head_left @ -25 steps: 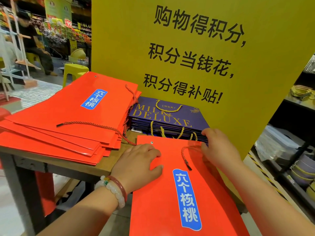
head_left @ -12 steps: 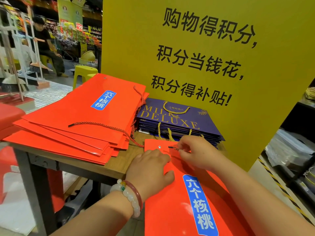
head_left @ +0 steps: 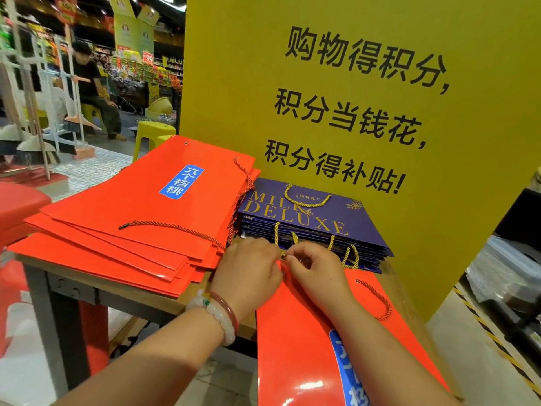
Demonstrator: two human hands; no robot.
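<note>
At a supermarket table (head_left: 164, 307), the left hand (head_left: 248, 273) and right hand (head_left: 316, 273) pinch a cord (head_left: 377, 300) at a red bag (head_left: 295, 347) edge (apparently threading its handle); next, it needs pulling through.

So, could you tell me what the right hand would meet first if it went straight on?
Probably the left hand: the right hand points left at its fingertips, nearly touching, over the red paper bag.
</note>
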